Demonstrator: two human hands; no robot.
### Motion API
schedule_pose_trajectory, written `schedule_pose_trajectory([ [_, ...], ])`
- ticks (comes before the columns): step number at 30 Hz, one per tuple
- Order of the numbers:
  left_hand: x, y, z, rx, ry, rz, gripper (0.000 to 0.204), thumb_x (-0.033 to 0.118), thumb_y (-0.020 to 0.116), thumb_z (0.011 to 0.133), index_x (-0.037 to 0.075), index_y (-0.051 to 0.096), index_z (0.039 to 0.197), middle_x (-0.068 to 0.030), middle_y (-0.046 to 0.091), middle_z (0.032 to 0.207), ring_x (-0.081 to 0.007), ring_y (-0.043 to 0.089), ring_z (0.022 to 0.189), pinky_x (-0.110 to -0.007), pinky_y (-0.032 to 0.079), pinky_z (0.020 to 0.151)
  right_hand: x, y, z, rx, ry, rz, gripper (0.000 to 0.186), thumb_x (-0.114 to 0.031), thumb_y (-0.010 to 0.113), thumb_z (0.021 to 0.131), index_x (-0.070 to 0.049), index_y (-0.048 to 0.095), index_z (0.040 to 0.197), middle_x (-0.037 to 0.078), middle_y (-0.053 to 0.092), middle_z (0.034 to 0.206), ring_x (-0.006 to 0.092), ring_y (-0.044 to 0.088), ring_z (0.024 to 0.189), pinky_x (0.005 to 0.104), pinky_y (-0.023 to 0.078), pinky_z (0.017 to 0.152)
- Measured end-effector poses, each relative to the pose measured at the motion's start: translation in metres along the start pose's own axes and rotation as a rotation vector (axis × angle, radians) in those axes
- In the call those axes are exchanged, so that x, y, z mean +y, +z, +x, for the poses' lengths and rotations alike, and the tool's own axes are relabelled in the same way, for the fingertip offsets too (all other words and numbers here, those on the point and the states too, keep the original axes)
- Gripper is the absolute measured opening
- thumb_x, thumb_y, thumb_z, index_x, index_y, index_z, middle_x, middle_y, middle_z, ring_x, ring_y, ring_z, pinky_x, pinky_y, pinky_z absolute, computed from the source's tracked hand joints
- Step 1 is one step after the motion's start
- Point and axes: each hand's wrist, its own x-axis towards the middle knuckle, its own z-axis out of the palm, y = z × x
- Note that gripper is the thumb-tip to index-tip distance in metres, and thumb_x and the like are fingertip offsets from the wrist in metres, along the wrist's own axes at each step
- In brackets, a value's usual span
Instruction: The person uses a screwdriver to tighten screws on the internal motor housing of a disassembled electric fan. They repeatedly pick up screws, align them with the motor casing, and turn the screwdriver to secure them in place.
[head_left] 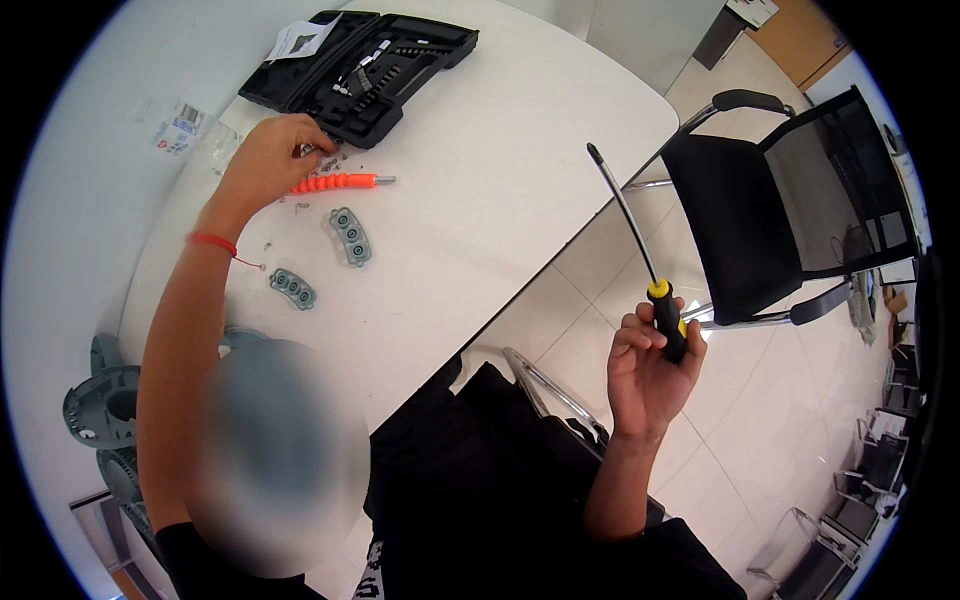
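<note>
My right hand (650, 385) is wrapped round the black and yellow handle of a screwdriver (668, 322), raised off the table's right side with its long shaft slanting up and left. At the far left of the table my left hand (270, 165) reaches down among small screws (333, 163), thumb and fingers pinched together. Whatever lies between those fingertips is hidden. Beside that hand is an orange flexible bit extension (340, 182) with a metal tip, partly covered by it. Two curved grey plastic pieces, each with several round holes, lie nearer: one (350, 237) and a second (292, 289).
An open black tool case (395, 75) with bits and sockets stands at the back of the white table (480, 200). Clear plastic packaging (205, 140) lies at the left. Grey round housings (103, 407) sit at the left edge. A black chair (740, 210) stands to the right.
</note>
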Motion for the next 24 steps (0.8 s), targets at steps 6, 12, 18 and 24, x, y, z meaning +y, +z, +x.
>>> schedule_pose_trajectory([
  [6, 0.002, -0.005, 0.003, -0.043, -0.018, 0.077, 0.020, 0.004, 0.070, 0.083, 0.002, 0.081, 0.100, -0.0114, 0.075, 0.100, -0.0270, 0.069, 0.084, -0.037, 0.055, 0.077, 0.000, -0.002, 0.001, 0.029, -0.013, -0.010, 0.035, -0.030, 0.058, 0.104, -0.003, 0.069, 0.124, 0.022, 0.067, 0.109, 0.0176, 0.056, 0.084, 0.0314, 0.051, 0.082],
  [12, 0.001, -0.007, 0.009, -0.065, -0.005, 0.075, 0.020, 0.005, 0.071, 0.082, 0.002, 0.081, 0.098, -0.0144, 0.076, 0.098, -0.0291, 0.070, 0.086, -0.038, 0.056, 0.079, 0.001, -0.004, 0.002, 0.050, -0.035, -0.037, 0.034, -0.029, 0.058, 0.104, -0.003, 0.068, 0.124, 0.022, 0.066, 0.109, 0.0176, 0.057, 0.084, 0.0318, 0.051, 0.081],
  [18, -0.007, -0.006, 0.012, -0.063, 0.107, 0.145, 0.015, 0.007, 0.073, 0.084, 0.001, 0.079, 0.096, -0.0140, 0.074, 0.092, -0.0276, 0.069, 0.087, -0.038, 0.055, 0.078, 0.001, -0.006, 0.006, 0.079, -0.057, -0.066, 0.034, -0.029, 0.058, 0.104, -0.002, 0.067, 0.123, 0.021, 0.066, 0.106, 0.0179, 0.057, 0.083, 0.0318, 0.051, 0.081],
  [24, 0.007, -0.025, -0.014, -0.002, -0.145, -0.213, 0.013, 0.014, 0.071, 0.094, 0.003, 0.072, 0.102, -0.0059, 0.073, 0.094, -0.0158, 0.064, 0.081, -0.031, 0.051, 0.073, 0.002, -0.012, 0.004, 0.080, -0.039, -0.113, 0.033, -0.030, 0.058, 0.103, -0.003, 0.068, 0.118, 0.021, 0.067, 0.106, 0.0173, 0.056, 0.078, 0.0307, 0.049, 0.074],
])
